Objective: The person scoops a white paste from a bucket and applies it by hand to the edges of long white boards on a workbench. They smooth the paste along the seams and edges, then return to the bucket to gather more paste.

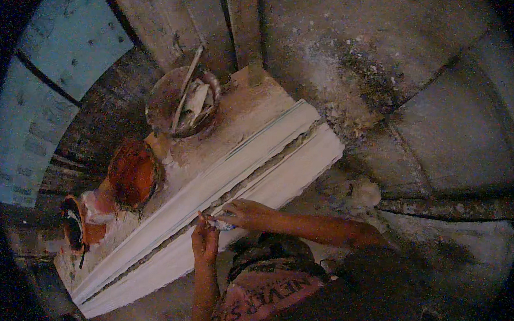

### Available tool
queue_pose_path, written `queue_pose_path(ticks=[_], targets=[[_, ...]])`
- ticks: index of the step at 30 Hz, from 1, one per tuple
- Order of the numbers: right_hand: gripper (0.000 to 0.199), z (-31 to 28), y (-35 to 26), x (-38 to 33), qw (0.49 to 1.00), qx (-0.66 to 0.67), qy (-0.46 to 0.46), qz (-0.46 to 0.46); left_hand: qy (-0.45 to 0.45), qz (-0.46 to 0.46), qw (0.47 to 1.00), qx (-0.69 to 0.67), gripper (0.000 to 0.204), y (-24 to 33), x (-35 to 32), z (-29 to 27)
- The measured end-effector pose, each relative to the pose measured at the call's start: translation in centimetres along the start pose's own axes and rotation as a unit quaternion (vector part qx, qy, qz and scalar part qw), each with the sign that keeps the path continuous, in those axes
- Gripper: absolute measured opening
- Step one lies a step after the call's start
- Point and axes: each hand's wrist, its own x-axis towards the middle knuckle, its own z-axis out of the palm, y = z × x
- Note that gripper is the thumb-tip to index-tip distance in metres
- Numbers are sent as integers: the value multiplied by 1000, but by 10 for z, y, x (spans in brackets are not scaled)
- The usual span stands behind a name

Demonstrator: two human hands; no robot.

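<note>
- While both hands meet over the near edge of the long white moulded board (208, 198), the left hand (205, 239) has its fingers (202, 223) pressed together, pinching a small pale object (223, 224); what it is stays too blurred to tell.
- The right hand (244, 211) reaches in from the right, fingertips closed on the other end of the same small object, just above the board's nearer strip.
- Judged by its size, the small object should be light and easy to hold in a fingertip pinch; whether it is stiff or soft cannot be told.
- The board looks stiff, chalky and probably brittle at its thin edges; supporting it from beneath along its length seems safer than gripping a rim.
- Beyond the fingers, across the board, sit a round orange-red bowl (132, 174) and, further off, a dull metal bowl (181, 101) with a stick and pale scraps.
- Left of the fingers, well apart, a red container (76, 221) lies tipped.
- No packages, labels or signs show near the hands.
</note>
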Motion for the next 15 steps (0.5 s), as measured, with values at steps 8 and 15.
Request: queue_pose_path(ticks=[8, 15], targets=[[49, -22, 192, -150, 907, -55, 104, 405, -91, -61, 970, -217, 14, 8, 56, 105], [30, -21, 384, -237, 771, -348, 191, 497, -51, -45, 982, -175, 8, 9, 66, 118]])
